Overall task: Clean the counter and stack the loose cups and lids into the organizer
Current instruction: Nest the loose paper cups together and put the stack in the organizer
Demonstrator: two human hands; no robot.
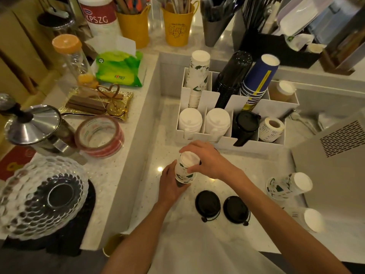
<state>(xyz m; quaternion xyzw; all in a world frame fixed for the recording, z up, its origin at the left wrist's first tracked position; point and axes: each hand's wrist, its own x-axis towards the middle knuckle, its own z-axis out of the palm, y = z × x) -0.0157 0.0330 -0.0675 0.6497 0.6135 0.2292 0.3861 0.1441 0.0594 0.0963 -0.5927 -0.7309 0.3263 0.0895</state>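
Note:
A white paper cup with green leaf print (186, 168) is upside down in both hands, just in front of the organizer. My left hand (170, 187) wraps its lower part from the left; my right hand (207, 158) pinches its upper edge. The white organizer (223, 142) holds stacks of leaf-print cups (198, 76), black cups (233, 76) and blue cups (259, 80), white lids (190, 119), black lids (245, 123) and a label roll (271, 128). Two black lids (207, 203) (236, 209) lie on the counter near me. Two more cups (290, 185) (310, 219) lie at the right.
On the raised ledge at the left are a tape roll (99, 136), a French press (37, 128), a glass bowl (41, 196), a gold tray (98, 104) and a tissue pack (119, 69). Yellow utensil buckets (176, 26) stand behind. A white machine (335, 155) borders the right.

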